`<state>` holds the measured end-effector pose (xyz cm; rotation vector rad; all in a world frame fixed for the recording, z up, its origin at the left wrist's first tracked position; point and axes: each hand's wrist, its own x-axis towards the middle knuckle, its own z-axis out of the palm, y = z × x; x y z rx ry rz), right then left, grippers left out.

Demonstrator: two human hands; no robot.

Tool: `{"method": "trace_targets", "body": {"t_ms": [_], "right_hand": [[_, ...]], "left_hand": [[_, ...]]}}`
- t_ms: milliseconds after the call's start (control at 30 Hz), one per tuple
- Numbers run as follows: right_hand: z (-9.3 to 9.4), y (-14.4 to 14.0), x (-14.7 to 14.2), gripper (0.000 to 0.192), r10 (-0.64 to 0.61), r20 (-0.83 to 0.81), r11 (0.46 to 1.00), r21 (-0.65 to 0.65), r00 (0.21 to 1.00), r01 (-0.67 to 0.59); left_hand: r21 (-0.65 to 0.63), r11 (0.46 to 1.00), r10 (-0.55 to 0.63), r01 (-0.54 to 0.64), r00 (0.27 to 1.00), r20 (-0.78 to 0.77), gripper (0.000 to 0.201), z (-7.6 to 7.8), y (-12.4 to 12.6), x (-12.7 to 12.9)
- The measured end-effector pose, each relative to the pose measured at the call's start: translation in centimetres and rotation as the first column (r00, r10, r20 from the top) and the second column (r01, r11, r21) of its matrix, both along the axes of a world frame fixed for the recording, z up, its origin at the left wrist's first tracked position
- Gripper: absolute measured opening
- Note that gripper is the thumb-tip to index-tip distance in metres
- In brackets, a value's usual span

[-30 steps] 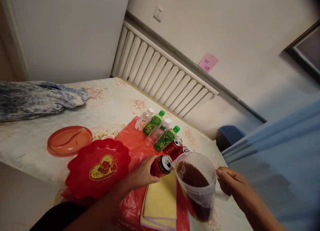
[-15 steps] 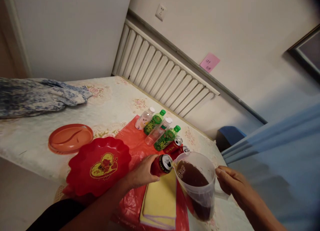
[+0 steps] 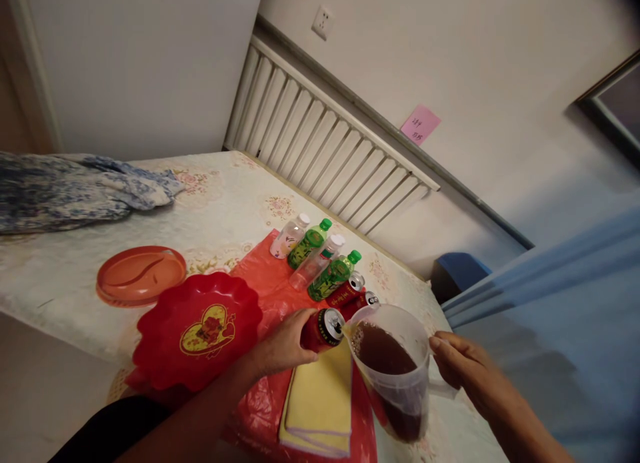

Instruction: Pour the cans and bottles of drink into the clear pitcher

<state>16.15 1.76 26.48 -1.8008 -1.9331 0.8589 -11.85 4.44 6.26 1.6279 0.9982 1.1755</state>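
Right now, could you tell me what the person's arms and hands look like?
Both the left hand and the right hand are bare, with no gloves, rings or watch visible. The forearms are uncovered too; no sleeves show.

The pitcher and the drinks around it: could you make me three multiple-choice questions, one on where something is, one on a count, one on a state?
1. Where does the yellow cloth lie?
A. Under the tipped can, on the red plastic sheet
B. Inside the heart plate
C. On the radiator

2. How many bottles have green caps?
A. One
B. Two
C. Four

3. What state is the pitcher in?
A. Empty
B. Lidded
C. Partly filled with dark liquid

Answers:
1 A: the yellow cloth sits on the red plastic sheet, below the can tipped by the left hand.
2 B: two green-capped bottles show.
3 C: the open pitcher, handle in the right hand, holds dark liquid.
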Motion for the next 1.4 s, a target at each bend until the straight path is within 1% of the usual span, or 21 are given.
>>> {"method": "trace_targets", "body": {"t_ms": [233, 433, 900, 1133, 1400], "right_hand": [[0.12, -0.03, 0.05, 0.054, -0.003, 0.027, 1.000, 0.003, 1.000, 0.003], [0.29, -0.05, -0.07, 0.053, 0.004, 0.042, 1.000, -0.009, 0.999, -0.004], [-0.10, 0.20, 0.53, 0.055, 0.019, 0.063, 1.000, -0.003, 0.998, -0.019], [-0.13, 0.13, 0.77, 0.054, 0.018, 0.086, 1.000, -0.007, 0.996, -0.018], [-0.04, 0.12, 0.72, 0.054, 0.023, 0.108, 1.000, -0.004, 0.994, -0.022]], "left_hand": [[0.002, 1.000, -0.006, 0.006, 1.000, 0.006, 0.075, 0.30, -0.11, -0.10], [-0.006, 1.000, -0.008, 0.008, 1.000, 0.006, 0.076, -0.01, -0.01, -0.02], [-0.003, 1.000, -0.007, 0.007, 1.000, -0.023, 0.075, -0.21, 0.09, 0.08], [-0.027, 1.000, -0.006, 0.005, 0.999, -0.045, 0.072, 0.35, -0.06, 0.08], [-0.032, 0.999, -0.007, 0.005, 0.999, -0.052, 0.073, 0.59, -0.15, 0.09]]}}
